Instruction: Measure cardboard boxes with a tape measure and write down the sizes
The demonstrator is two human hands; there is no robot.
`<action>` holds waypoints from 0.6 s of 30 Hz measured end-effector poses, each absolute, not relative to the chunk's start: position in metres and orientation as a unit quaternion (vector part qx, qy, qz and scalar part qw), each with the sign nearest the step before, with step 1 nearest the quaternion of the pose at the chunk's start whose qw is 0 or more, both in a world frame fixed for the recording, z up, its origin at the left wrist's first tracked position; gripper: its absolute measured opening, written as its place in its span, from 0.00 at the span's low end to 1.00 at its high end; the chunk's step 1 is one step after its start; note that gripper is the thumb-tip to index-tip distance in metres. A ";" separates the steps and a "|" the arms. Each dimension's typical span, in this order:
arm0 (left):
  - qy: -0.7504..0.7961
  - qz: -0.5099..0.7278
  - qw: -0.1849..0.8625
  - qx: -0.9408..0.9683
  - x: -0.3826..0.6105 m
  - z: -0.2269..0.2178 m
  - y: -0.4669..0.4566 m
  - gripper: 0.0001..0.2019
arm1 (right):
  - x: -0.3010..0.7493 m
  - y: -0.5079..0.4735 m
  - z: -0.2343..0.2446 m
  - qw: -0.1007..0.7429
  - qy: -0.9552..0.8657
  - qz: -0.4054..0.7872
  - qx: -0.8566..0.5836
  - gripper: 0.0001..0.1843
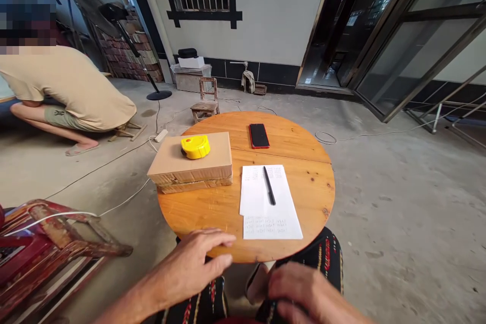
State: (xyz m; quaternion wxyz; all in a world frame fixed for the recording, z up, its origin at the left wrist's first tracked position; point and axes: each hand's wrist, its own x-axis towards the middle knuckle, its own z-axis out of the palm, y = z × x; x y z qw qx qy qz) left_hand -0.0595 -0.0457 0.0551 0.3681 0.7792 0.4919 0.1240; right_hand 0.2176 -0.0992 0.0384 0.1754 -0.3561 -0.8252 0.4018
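My left hand (199,258) hovers at the near edge of a round wooden table (197,212), fingers stretched out and holding nothing. Over my lap is my right hand (298,286), blurred by motion, its fingers curled and partly hidden. Just beyond the hands lie sheets of white paper (254,202) with rows of handwriting, and a black pen (269,186) rests across them. To the left sits a brown cardboard box (197,171) carrying a yellow tape measure (196,147). A phone (258,135) with a red edge lies toward the far side of the tabletop.
A red wooden chair (56,243) stands close on the left. Another person (72,86) squats on a low stool at the far left, near a standing fan (136,53). Behind the table is a small wooden chair (205,101). White cables (125,202) run along the floor.
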 end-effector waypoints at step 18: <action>0.486 0.110 0.150 0.854 0.007 -0.019 -0.031 0.32 | 0.239 0.011 -0.018 0.145 -0.821 -0.019 -0.551 0.24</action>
